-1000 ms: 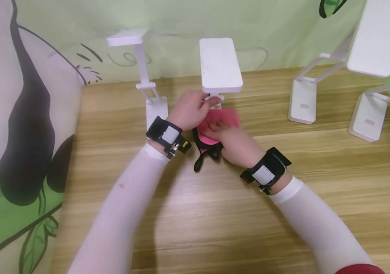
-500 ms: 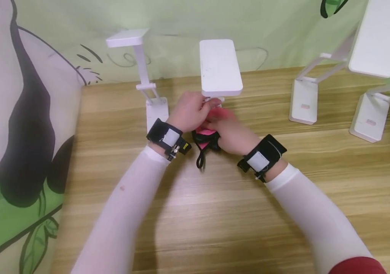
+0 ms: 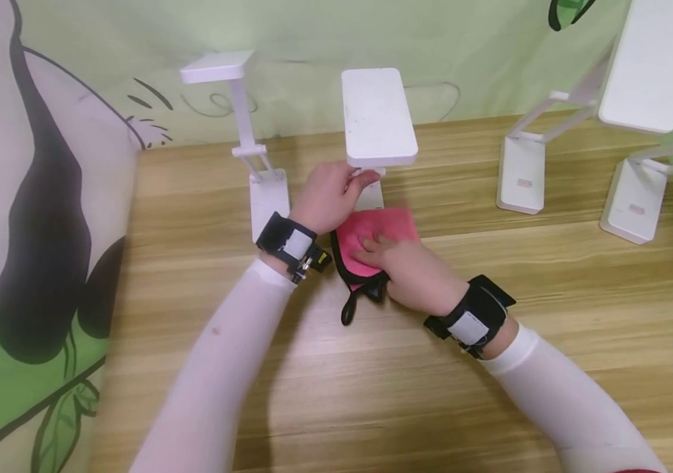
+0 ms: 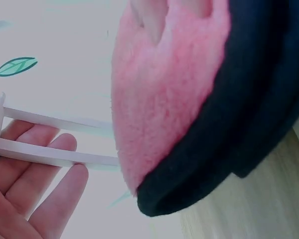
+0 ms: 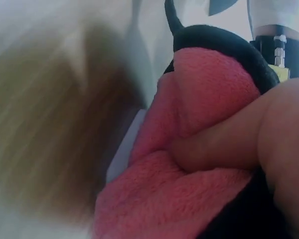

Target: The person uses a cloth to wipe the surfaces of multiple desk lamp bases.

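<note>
My left hand (image 3: 326, 196) holds the hinge of a white desk lamp (image 3: 379, 118), below its flat head. In the left wrist view, the fingers (image 4: 60, 199) lie behind the lamp's two thin struts (image 4: 55, 155). A pink plush cloth (image 3: 392, 225) with black edging and a hanging loop covers the front part of that lamp's base (image 3: 372, 196). My right hand (image 3: 419, 272) grips the cloth over the base. In the right wrist view, a digit sinks into a fold of the pink pile, and a pale edge of the base (image 5: 124, 147) shows beside it.
Another white lamp (image 3: 270, 200) stands close on the left, behind the left wrist. Two more lamps, one with its base (image 3: 522, 174) nearer and one at the far right (image 3: 634, 200), stand on the wooden table (image 3: 336, 394). A printed green backdrop (image 3: 295, 85) rises behind.
The right hand and cloth went slightly away from me along the lamp base, then came back toward me, uncovering more of the base. The left hand has stayed at the hinge.
</note>
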Demonstrator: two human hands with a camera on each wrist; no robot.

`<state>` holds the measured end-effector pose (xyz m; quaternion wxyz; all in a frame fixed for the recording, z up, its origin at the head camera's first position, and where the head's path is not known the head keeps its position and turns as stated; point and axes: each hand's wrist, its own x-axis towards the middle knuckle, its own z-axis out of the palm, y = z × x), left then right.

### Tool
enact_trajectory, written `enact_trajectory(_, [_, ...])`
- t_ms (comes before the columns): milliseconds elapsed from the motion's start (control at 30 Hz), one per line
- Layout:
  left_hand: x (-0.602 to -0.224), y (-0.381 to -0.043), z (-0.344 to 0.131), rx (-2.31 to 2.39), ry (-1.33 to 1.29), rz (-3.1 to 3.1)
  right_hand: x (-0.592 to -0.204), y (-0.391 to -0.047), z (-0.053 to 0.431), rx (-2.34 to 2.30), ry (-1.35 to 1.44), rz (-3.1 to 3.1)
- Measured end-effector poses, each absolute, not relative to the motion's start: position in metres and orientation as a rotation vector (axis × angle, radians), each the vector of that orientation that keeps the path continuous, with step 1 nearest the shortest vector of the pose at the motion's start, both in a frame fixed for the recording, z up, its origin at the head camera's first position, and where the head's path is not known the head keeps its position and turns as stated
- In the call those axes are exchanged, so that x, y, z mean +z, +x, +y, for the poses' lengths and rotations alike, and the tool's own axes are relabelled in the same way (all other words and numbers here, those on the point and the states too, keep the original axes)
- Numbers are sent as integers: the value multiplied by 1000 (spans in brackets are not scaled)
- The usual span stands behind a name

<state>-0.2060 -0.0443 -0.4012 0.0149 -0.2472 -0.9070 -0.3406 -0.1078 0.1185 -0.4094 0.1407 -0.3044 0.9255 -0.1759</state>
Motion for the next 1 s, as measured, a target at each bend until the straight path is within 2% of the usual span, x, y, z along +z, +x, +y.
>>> enact_trajectory(100, [-402, -205, -45, -1063, -757, -2819, -411, -112, 120, -564, -901, 2648])
enact_trajectory(400, [-403, -204, -43, -1065, -715, -2839, -422, -165, 116, -720, -906, 2767])
enact_trajectory(500, [-403, -204, -42, -1093, -708, -2854, -423, -159, 115, -658, -882, 2794])
enact_trajectory(800, [-403, -202, -43, -1095, -716, -2833, -417, -108, 120, -630, -853, 2706])
enact_trajectory(1000, [-404, -204, -41, -1073, -719, -2838, -429, -131, 117, -722, -857, 2826])
